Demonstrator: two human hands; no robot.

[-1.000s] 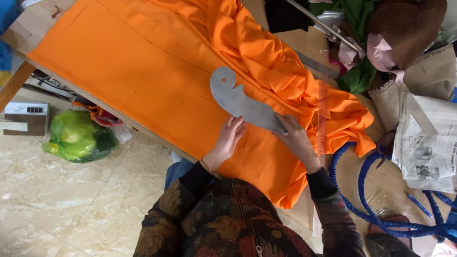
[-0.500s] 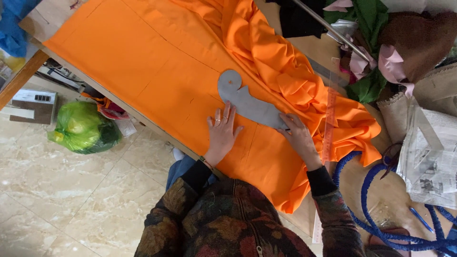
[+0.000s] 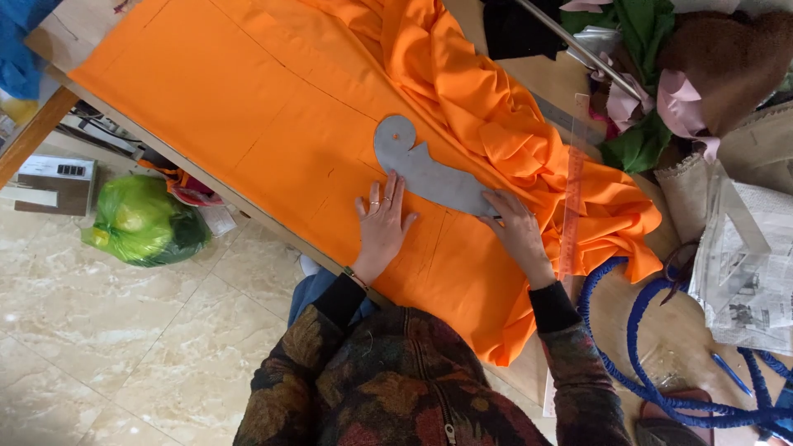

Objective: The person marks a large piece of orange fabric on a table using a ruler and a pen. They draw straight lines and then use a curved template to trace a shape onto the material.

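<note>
Orange fabric (image 3: 248,116) lies spread over a wooden table (image 3: 49,124), bunched in folds at the right. A grey curved pattern template (image 3: 421,169) rests on the flat part of the cloth. My left hand (image 3: 382,223) lies flat on the fabric with fingers spread, just beside the template's lower edge. My right hand (image 3: 514,231) presses its fingertips on the template's right end. A clear ruler (image 3: 570,198) lies along the fabric to the right of that hand.
A green plastic bag (image 3: 140,223) and a small grey box (image 3: 54,177) sit on the tiled floor at left. Blue cord (image 3: 661,355), newspaper (image 3: 752,281), and piles of green, pink and brown cloth (image 3: 686,74) crowd the right side.
My left hand has flattened and spread its fingers on the fabric beside the template. The view has shifted slightly; the right hand stays on the template's end.
</note>
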